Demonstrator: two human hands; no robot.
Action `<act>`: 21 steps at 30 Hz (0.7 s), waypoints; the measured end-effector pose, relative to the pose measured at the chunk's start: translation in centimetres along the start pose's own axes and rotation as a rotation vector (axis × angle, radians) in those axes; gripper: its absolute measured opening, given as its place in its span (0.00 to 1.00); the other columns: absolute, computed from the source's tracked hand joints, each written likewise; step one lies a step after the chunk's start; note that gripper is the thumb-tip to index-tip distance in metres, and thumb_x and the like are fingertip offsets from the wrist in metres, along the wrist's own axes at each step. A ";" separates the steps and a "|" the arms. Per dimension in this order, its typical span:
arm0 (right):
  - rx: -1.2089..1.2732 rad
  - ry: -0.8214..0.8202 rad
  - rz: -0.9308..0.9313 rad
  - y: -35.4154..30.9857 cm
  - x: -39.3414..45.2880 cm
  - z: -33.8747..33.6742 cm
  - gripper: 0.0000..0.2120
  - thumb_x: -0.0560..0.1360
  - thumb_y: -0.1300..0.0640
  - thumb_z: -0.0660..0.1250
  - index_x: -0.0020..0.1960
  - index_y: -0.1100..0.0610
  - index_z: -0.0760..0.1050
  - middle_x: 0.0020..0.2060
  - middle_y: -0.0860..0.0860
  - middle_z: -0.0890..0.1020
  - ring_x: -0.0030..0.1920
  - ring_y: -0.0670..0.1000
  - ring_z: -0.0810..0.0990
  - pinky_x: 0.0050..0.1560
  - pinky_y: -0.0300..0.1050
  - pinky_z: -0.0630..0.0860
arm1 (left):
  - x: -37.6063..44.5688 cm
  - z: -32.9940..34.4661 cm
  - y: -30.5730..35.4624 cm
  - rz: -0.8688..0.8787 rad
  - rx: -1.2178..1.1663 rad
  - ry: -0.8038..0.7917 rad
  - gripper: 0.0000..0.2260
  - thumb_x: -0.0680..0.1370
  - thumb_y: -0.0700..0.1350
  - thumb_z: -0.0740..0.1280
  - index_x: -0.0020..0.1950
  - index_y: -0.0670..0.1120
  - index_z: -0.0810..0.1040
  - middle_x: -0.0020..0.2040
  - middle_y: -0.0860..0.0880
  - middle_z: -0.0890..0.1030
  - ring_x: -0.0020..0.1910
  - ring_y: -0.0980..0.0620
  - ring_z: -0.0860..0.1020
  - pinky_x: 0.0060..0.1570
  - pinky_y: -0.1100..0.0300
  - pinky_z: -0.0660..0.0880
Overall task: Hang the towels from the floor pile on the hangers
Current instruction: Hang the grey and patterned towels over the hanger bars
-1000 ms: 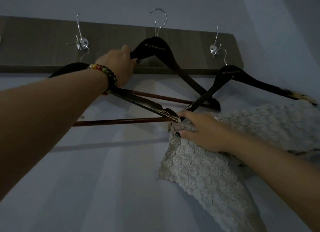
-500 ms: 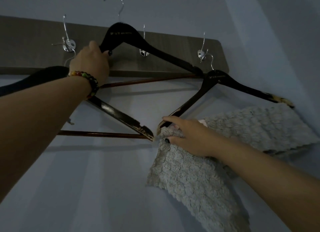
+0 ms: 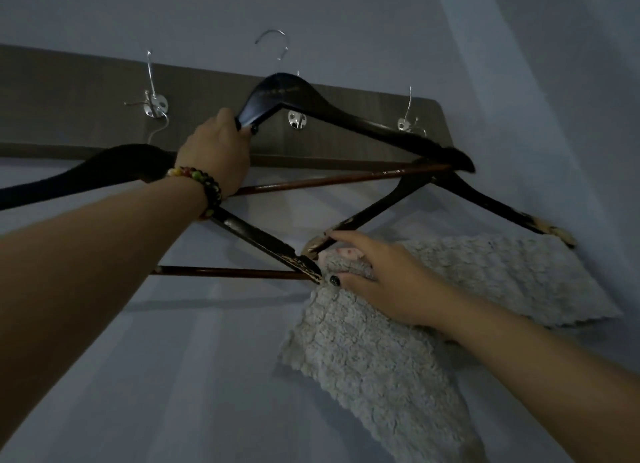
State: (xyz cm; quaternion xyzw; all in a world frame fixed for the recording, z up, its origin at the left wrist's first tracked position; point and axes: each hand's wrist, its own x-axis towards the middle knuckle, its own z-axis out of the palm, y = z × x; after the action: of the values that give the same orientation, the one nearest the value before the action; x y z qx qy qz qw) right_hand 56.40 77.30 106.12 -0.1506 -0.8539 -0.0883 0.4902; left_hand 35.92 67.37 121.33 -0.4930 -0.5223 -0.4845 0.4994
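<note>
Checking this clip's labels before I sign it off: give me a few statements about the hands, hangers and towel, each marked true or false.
1. The left hand grips a dark hanger by one shoulder. True.
2. That hanger's wire hook sits on a wall hook. False: it is up above the board, free of the wall hooks.
3. The right hand holds the pale towel. True.
4. The towel lies on the floor. False: it drapes over the right-hand hanger.
5. The left wrist is bare. False: it wears a beaded bracelet.
</note>
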 end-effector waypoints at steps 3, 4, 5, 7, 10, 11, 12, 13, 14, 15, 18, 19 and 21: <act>-0.012 0.029 -0.016 -0.3 -0.3 -0.7 0.25 0.78 0.49 0.64 0.73 0.44 0.61 0.60 0.48 0.78 0.55 0.46 0.77 0.52 0.41 0.74 | -0.6 1.1 1.1 0.033 0.011 -0.068 0.12 0.84 0.51 0.53 0.53 0.43 0.68 0.45 0.44 0.73 0.41 0.46 0.72 0.40 0.52 0.66; -0.011 0.032 -0.013 -0.3 -0.4 -0.9 0.24 0.78 0.49 0.64 0.72 0.44 0.62 0.59 0.48 0.79 0.54 0.46 0.77 0.52 0.41 0.75 | -0.8 1.5 1.5 0.037 0.022 -0.091 0.12 0.84 0.52 0.53 0.53 0.43 0.68 0.45 0.44 0.73 0.40 0.46 0.73 0.39 0.52 0.67; -0.014 0.032 -0.011 -0.3 -0.5 -1.2 0.23 0.78 0.49 0.64 0.71 0.44 0.63 0.58 0.48 0.79 0.53 0.45 0.78 0.52 0.42 0.76 | -0.9 1.8 1.9 0.041 0.035 -0.109 0.13 0.83 0.52 0.53 0.54 0.43 0.69 0.45 0.45 0.74 0.40 0.47 0.73 0.38 0.52 0.68; -0.034 0.033 -0.018 -0.3 -0.8 -1.7 0.22 0.78 0.48 0.64 0.70 0.44 0.64 0.57 0.46 0.79 0.53 0.43 0.77 0.50 0.38 0.76 | -1.0 2.1 2.9 0.049 0.055 -0.122 0.13 0.83 0.53 0.54 0.55 0.43 0.69 0.45 0.46 0.74 0.40 0.48 0.74 0.39 0.51 0.72; -0.048 0.030 -0.030 -0.1 -1.4 -2.4 0.20 0.78 0.49 0.64 0.68 0.43 0.65 0.55 0.41 0.78 0.51 0.39 0.76 0.47 0.30 0.74 | -0.9 2.2 4.8 0.108 0.082 -0.067 0.14 0.83 0.52 0.55 0.56 0.43 0.70 0.46 0.46 0.74 0.42 0.47 0.76 0.45 0.48 0.76; -0.050 0.030 -0.030 0.0 -1.6 -2.6 0.20 0.78 0.48 0.64 0.68 0.43 0.65 0.55 0.41 0.78 0.51 0.39 0.76 0.48 0.33 0.75 | -0.8 2.2 5.5 0.141 0.090 -0.038 0.14 0.83 0.52 0.55 0.56 0.43 0.70 0.46 0.46 0.74 0.42 0.47 0.75 0.46 0.48 0.76; -0.057 0.030 -0.026 0.2 -1.7 -2.7 0.20 0.78 0.48 0.64 0.68 0.43 0.65 0.55 0.42 0.78 0.51 0.40 0.77 0.50 0.36 0.76 | -0.6 2.2 6.0 0.181 0.091 -0.007 0.14 0.83 0.53 0.55 0.56 0.43 0.70 0.47 0.46 0.74 0.42 0.47 0.75 0.46 0.48 0.76; -0.068 0.030 -0.019 0.3 -1.9 -2.9 0.20 0.78 0.48 0.64 0.68 0.44 0.65 0.55 0.42 0.79 0.51 0.40 0.77 0.51 0.38 0.76 | -0.5 2.4 6.5 0.227 0.089 0.028 0.14 0.83 0.53 0.55 0.56 0.43 0.71 0.47 0.46 0.75 0.42 0.47 0.75 0.46 0.49 0.75; -0.076 0.032 -0.016 0.4 -2.1 -3.0 0.20 0.78 0.48 0.64 0.68 0.44 0.65 0.56 0.43 0.79 0.51 0.41 0.78 0.51 0.39 0.76 | -0.4 2.5 6.9 0.275 0.088 0.062 0.14 0.83 0.52 0.55 0.56 0.43 0.71 0.48 0.45 0.76 0.42 0.47 0.74 0.45 0.50 0.74; -0.082 0.032 -0.013 0.6 -2.3 -3.1 0.21 0.78 0.47 0.64 0.69 0.45 0.65 0.56 0.44 0.79 0.51 0.41 0.78 0.51 0.40 0.76 | -0.3 2.7 7.3 0.319 0.088 0.095 0.14 0.83 0.52 0.55 0.55 0.42 0.71 0.48 0.45 0.76 0.41 0.47 0.74 0.44 0.51 0.73; -0.086 0.020 -0.020 0.9 -2.7 -3.4 0.20 0.78 0.48 0.64 0.69 0.45 0.66 0.56 0.44 0.80 0.51 0.41 0.78 0.52 0.41 0.77 | -0.6 3.1 8.0 0.416 0.050 0.166 0.14 0.83 0.51 0.56 0.55 0.41 0.72 0.47 0.43 0.77 0.42 0.45 0.74 0.42 0.51 0.70; -0.084 0.015 -0.020 1.0 -2.8 -3.5 0.20 0.78 0.48 0.64 0.68 0.45 0.66 0.56 0.44 0.80 0.52 0.41 0.78 0.53 0.43 0.77 | -0.8 3.1 8.1 0.435 0.018 0.178 0.14 0.83 0.51 0.56 0.56 0.40 0.73 0.47 0.43 0.77 0.42 0.45 0.75 0.42 0.51 0.70; -0.084 0.015 -0.010 1.3 -3.0 -3.6 0.20 0.78 0.47 0.64 0.68 0.46 0.66 0.56 0.45 0.80 0.52 0.43 0.79 0.53 0.46 0.78 | -1.1 3.2 8.3 0.461 -0.065 0.190 0.14 0.82 0.50 0.58 0.57 0.39 0.73 0.48 0.42 0.77 0.43 0.45 0.74 0.42 0.52 0.69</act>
State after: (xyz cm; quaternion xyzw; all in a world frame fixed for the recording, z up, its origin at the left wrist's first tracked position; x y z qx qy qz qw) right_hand 61.19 76.90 105.40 -0.1660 -0.8466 -0.1275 0.4893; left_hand 44.07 70.90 120.19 -0.5671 -0.3308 -0.4186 0.6275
